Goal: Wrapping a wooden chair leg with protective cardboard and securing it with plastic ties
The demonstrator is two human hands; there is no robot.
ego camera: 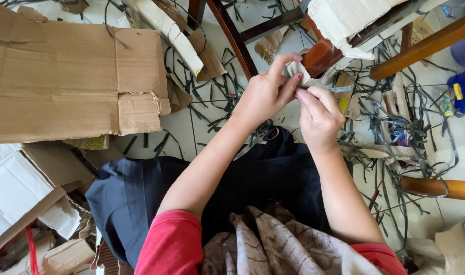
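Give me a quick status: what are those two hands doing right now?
Left hand and right hand together, fingers pinching a small pale scrap. Thin metal blade beside right fingers. Cardboard sheet and dark strips scattered around.

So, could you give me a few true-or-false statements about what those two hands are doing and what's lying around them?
1. Both hands, left hand and right hand, meet on a small pale scrap. True.
2. The flattened cardboard box lies to the person's right. False: it lies to the left.
3. Dark strips litter the floor. True.
4. The left hand rests on the dark lap cloth. False: it is raised, pinching the scrap.
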